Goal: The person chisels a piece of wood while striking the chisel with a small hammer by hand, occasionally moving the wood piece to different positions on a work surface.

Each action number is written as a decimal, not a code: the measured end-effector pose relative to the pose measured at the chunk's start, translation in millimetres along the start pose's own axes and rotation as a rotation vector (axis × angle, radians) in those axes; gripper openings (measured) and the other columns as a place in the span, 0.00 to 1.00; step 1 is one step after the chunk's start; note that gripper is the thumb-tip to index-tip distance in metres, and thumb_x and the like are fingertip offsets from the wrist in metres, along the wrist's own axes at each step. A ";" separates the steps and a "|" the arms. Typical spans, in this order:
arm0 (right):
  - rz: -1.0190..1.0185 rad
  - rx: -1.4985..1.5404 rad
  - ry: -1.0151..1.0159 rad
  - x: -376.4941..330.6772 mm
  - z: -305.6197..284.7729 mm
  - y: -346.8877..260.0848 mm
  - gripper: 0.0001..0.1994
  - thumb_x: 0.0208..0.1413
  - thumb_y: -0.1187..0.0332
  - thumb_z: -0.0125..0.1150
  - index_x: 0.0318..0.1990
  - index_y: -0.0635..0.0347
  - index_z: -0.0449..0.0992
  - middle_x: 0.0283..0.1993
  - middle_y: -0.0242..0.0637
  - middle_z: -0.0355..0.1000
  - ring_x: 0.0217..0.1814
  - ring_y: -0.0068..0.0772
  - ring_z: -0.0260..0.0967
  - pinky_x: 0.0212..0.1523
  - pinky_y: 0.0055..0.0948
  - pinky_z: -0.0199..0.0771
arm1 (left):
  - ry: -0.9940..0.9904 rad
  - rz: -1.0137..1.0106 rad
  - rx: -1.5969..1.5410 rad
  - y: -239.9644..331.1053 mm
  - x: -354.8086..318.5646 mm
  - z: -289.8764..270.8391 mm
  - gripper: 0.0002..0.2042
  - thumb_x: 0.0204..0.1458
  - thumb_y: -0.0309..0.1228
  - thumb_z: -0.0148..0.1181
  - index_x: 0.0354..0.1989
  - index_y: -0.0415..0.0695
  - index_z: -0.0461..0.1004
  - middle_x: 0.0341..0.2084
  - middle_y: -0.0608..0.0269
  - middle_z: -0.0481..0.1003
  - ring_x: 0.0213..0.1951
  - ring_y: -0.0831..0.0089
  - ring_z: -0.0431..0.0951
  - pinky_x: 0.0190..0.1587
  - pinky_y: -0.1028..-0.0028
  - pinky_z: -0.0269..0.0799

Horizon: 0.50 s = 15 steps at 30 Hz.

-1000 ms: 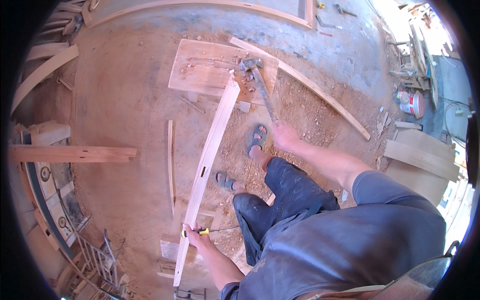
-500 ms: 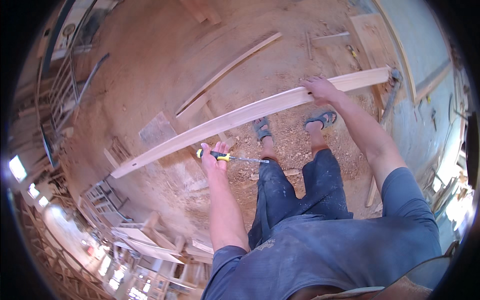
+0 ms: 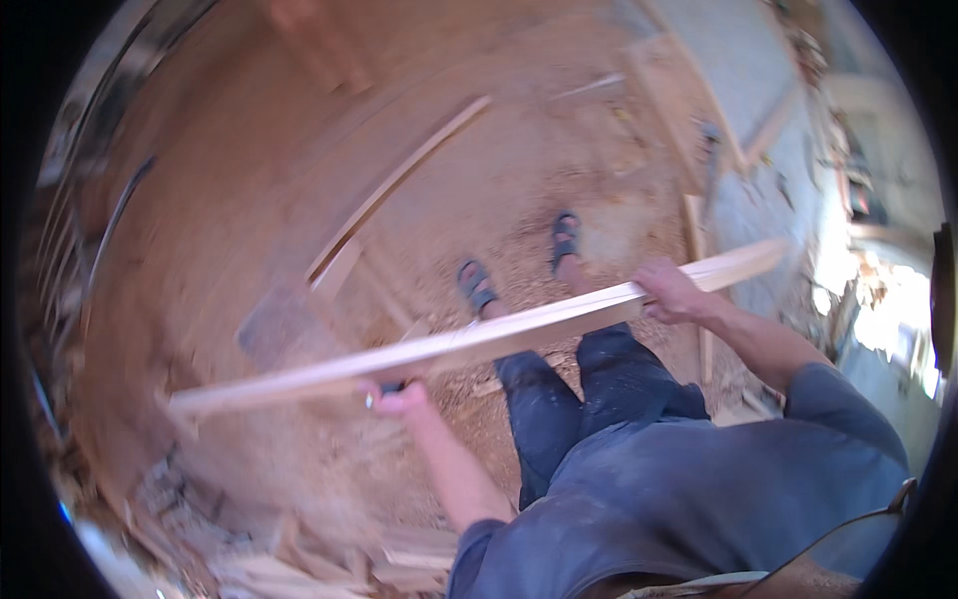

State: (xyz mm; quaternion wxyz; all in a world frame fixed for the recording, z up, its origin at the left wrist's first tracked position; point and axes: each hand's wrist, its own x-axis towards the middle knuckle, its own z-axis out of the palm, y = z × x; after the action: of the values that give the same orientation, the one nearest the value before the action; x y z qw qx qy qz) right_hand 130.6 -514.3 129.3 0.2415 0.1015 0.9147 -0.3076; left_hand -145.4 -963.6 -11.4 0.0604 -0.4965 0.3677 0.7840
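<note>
I carry a long pale wooden plank [image 3: 469, 344] level across my body, above the sawdust floor. My right hand [image 3: 671, 292] grips its top edge near the right end. My left hand [image 3: 397, 397] holds the plank from below toward its left half, and a small tool with a dark handle is pinched in the same hand; most of that tool is hidden under the plank. My feet in sandals [image 3: 477, 287] stand on the wood shavings just beyond the plank.
A long thin wooden strip [image 3: 399, 185] lies on the floor ahead. More boards [image 3: 699, 110] lie at the upper right. Scrap wood pieces [image 3: 329, 559] are heaped at the lower left. The picture is motion-blurred.
The plank was lifted off the floor with both hands and now hangs level in front of me; my view has swung round, and the plank sits lower in the frame.
</note>
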 end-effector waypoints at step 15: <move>-0.006 0.293 0.440 154.0 39.5 -122.5 0.20 0.33 0.69 0.75 0.34 0.55 0.70 0.32 0.43 0.72 0.38 0.50 0.74 0.39 0.48 0.76 | -0.914 0.901 0.231 203.6 -229.2 339.5 0.28 0.49 0.53 0.71 0.52 0.45 0.78 0.48 0.54 0.80 0.49 0.57 0.78 0.56 0.52 0.71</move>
State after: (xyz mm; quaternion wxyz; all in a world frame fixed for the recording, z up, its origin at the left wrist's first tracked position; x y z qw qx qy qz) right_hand -28.3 -629.6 87.1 0.0187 0.1970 0.8912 -0.4081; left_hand -373.6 -832.5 362.7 -0.0709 0.0993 0.5592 0.8200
